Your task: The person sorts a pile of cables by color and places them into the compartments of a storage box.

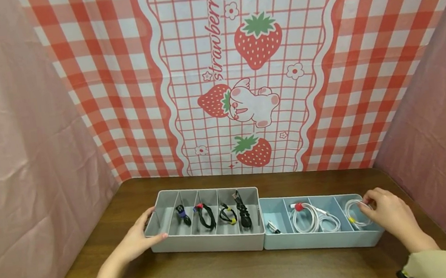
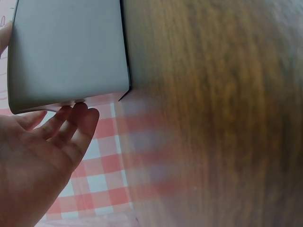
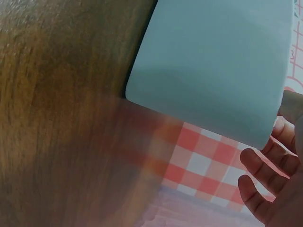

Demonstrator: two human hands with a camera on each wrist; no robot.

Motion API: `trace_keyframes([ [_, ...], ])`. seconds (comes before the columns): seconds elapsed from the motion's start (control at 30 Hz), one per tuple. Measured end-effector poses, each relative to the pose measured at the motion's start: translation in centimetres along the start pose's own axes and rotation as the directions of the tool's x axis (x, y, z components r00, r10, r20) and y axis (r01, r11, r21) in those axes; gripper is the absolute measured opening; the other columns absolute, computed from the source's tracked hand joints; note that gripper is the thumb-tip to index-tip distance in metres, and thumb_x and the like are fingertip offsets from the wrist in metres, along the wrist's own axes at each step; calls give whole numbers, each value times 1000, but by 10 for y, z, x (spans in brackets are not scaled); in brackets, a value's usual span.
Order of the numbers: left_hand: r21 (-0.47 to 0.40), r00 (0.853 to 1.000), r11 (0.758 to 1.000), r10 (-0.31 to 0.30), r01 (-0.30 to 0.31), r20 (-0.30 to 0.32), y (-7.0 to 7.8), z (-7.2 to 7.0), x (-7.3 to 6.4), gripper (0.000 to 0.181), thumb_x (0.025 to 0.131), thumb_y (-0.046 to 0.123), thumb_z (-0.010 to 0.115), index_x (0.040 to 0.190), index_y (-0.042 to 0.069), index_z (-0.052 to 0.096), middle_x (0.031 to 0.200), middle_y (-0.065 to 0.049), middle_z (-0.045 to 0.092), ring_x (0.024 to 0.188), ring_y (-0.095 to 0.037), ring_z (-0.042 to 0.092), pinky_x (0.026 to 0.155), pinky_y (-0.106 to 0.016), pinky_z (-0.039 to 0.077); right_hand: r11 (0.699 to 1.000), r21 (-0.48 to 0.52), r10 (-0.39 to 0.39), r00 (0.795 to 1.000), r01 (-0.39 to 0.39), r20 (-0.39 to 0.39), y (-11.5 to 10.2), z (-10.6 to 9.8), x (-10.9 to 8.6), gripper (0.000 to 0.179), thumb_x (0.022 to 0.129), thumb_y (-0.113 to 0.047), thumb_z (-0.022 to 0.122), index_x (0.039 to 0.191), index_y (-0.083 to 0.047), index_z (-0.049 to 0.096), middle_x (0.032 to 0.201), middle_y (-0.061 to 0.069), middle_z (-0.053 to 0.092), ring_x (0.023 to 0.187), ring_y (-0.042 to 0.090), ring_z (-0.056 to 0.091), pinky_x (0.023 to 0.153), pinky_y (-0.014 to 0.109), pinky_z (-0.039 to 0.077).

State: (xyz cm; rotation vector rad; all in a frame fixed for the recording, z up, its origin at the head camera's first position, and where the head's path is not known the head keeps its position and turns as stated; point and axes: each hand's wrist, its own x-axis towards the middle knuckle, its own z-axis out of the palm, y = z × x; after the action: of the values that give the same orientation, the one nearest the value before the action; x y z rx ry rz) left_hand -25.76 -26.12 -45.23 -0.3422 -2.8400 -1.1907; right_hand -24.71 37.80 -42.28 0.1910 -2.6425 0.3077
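Note:
In the head view, my left hand (image 1: 137,236) grips the left end of a grey divided storage box (image 1: 210,243), its thumb along the front rim. The left wrist view shows fingertips (image 2: 87,116) against the box's end wall. Coiled black cables (image 1: 206,217) lie in several of its compartments. My right hand (image 1: 392,209) is over the right end of a light blue divided box (image 1: 321,240). Its thumb and forefinger pinch the edge of a coiled white cable (image 1: 348,209) with a yellow tie, in the rightmost compartment. In the right wrist view, the other fingers (image 3: 265,170) curl outside the end wall.
The two boxes stand end to end on a brown wooden table (image 1: 238,277). More white cables (image 1: 306,218), one with a red tie, and a short black-and-white piece (image 1: 273,227) lie in the blue box. A strawberry-print cloth (image 1: 239,63) hangs behind, with pink curtains (image 1: 10,158) at the sides.

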Motion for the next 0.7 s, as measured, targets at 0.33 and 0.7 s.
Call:
trace_keyframes([
  [0.33,-6,1000,1000,1,-1,-1,0,0,0,90,80,38,74,147,6,23,146,-30,28,127,-46,38,98,-60,35,1000,20,3,1000,-3,25,2,7,0,16,74,-19,76,73,-13,60,75,0,50,62,10,41,47,28,31],
  [0.7,1,1000,1000,10,-10,-8,-1,1,0,90,79,39,74,147,7,24,146,-29,29,125,-44,40,97,-59,36,1000,21,-16,999,15,32,3,16,1,20,72,-16,78,70,-14,58,81,4,53,65,14,46,48,29,34],
])
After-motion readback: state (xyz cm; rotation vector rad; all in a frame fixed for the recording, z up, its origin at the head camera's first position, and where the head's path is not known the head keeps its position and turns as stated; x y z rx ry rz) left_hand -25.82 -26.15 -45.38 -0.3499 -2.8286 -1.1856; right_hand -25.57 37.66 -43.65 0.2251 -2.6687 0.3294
